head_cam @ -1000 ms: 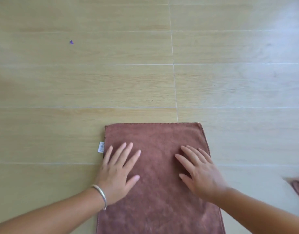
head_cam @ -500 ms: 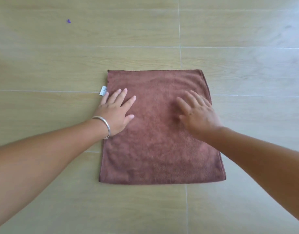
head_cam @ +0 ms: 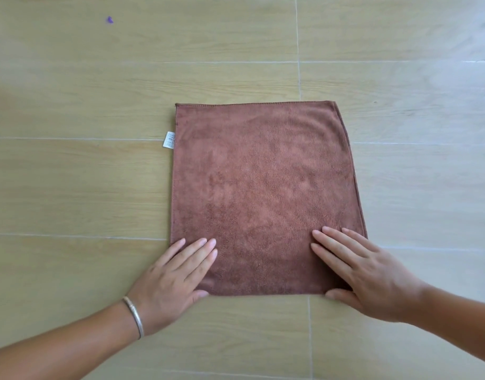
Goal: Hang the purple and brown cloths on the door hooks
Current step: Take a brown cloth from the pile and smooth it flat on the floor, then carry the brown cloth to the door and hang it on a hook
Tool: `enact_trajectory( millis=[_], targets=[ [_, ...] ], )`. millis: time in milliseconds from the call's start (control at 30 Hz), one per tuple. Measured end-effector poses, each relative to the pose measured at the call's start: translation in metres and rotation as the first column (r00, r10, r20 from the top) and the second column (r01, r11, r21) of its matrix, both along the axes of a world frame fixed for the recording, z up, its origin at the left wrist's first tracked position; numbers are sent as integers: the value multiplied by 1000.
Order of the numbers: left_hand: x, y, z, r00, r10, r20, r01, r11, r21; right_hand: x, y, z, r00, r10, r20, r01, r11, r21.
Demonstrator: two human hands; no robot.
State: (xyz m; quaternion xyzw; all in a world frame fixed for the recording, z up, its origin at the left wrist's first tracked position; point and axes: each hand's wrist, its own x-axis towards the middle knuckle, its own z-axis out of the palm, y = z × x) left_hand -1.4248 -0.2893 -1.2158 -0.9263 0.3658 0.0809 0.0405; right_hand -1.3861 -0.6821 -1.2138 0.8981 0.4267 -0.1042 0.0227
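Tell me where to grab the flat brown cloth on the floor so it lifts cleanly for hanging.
Pinch the two near corners of the brown microfibre cloth, coming from the near edge. It lies flat and apparently folded on the wood-look floor, and the left hand and right hand already rest flat on those corners, thumbs at the edge.

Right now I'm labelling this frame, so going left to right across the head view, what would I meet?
purple speck → bangle on the left wrist → white tag → left hand → brown cloth → right hand
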Motion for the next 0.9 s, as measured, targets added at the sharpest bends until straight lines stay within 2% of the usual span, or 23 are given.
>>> enact_trajectory(
  millis=[233, 300, 367, 467, 600, 800, 900],
  targets=[
    [9, 2, 8, 999, -41, 9, 42, 997, -59, 8, -7, 6, 996, 84, 26, -83, 996, -26],
    [13, 1, 21, 999, -30, -16, 29, 998, -62, 9, -2, 20, 998, 54, 27, -52, 997, -47],
    [18, 1, 41, 999, 2, -51, -5, 998, -69, 7, 4, 41, 999, -43, 23, 44, 997, -64],
    [25, -1, 85, 995, 59, -75, -63, 997, -52, 2, 12, 85, 979, -202, 24, 203, 979, -32],
    [36, -2, 157, 985, 140, -97, -145, 988, -52, -1, 16, 159, 951, -306, 39, 306, 952, 0],
    [49, 7, 287, 963, 246, -108, -258, 959, -118, 3, 13, 291, 936, -348, 56, 351, 935, -46],
    [55, 11, 359, 947, 279, -162, -293, 953, -73, 7, 17, 368, 940, -335, 64, 339, 938, -66]
  ],
)
